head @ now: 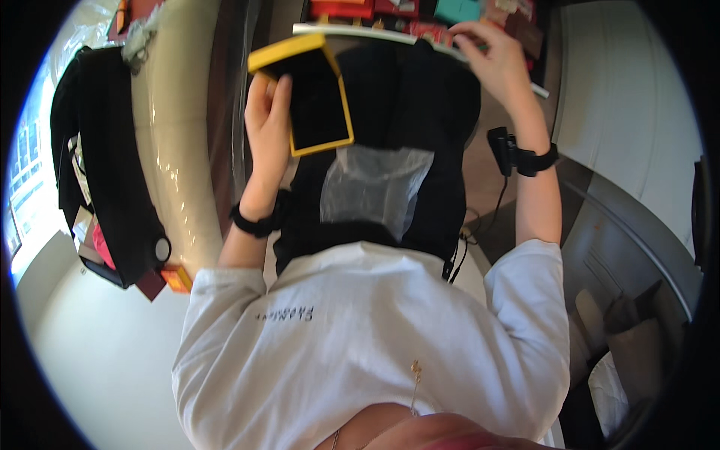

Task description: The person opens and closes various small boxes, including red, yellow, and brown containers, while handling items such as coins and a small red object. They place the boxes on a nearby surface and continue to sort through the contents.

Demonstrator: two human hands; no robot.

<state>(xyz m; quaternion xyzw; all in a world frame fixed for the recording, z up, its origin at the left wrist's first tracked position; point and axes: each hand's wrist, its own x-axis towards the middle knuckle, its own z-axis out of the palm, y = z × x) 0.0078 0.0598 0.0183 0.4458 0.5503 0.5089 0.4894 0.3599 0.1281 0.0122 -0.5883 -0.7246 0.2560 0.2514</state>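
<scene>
My left hand [269,121] grips a yellow box [350,126] by its left side. Its hinged lid is raised, and the inside is black. Over the far end of an open drawer, my right hand [498,59] has its thumb and forefinger beside a small red packet [430,32]. Whether the fingertips hold anything is too small to tell. A clear plastic bag [374,188] lies flat on my lap, over black trousers [433,107]. The drawer's white front edge [360,32] crosses just beyond my knees.
Red boxes [343,8] and a turquoise box [457,10] fill the drawer. To the left stand a plastic-wrapped cream armrest [174,124] and a black bag [107,169] with things in it. A small orange box [177,278] sits beside the bag. A cable [498,202] hangs from my right wristband.
</scene>
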